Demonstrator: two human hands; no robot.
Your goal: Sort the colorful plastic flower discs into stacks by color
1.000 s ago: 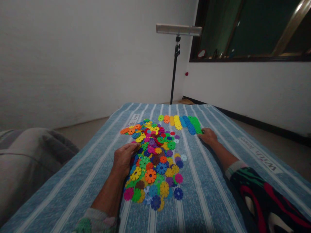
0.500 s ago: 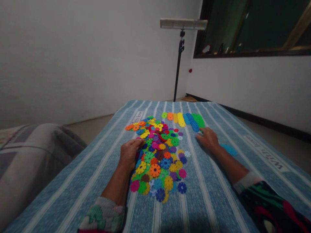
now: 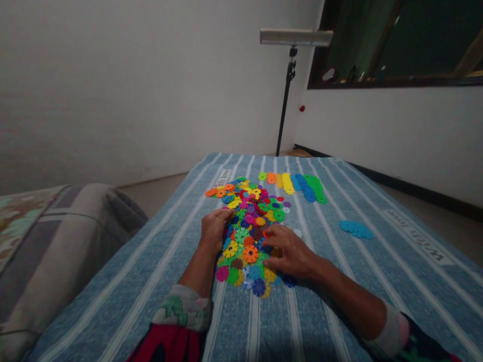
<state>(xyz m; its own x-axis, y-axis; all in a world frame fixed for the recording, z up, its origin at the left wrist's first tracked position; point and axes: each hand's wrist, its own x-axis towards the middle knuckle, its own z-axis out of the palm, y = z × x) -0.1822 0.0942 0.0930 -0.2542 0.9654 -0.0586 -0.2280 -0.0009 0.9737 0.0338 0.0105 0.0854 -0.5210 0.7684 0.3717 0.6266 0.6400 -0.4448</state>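
A heap of flower-shaped plastic discs (image 3: 241,235) in many colours lies on the striped cloth. At the heap's left edge rests my left hand (image 3: 214,229), its fingers closed together; what they hold, if anything, is hidden. My right hand (image 3: 289,250) reaches over the heap's right side, thumb and fingers apart, touching or just above the discs. Beyond the heap, discs are laid in overlapping rows by colour, among them a green row (image 3: 316,188), a blue row (image 3: 305,187) and a yellow row (image 3: 288,184). A separate light blue group (image 3: 355,229) lies to the right.
The blue and white striped cloth (image 3: 151,281) covers the table. A grey, draped padded seat (image 3: 86,236) stands at the left. Behind the table is a lamp on a black stand (image 3: 285,100), with a dark window (image 3: 392,40) at the upper right.
My right hand has moved from the end of the green row back left and nearer, onto the heap. My left hand stays at the heap's left edge. The whole view has shifted slightly.
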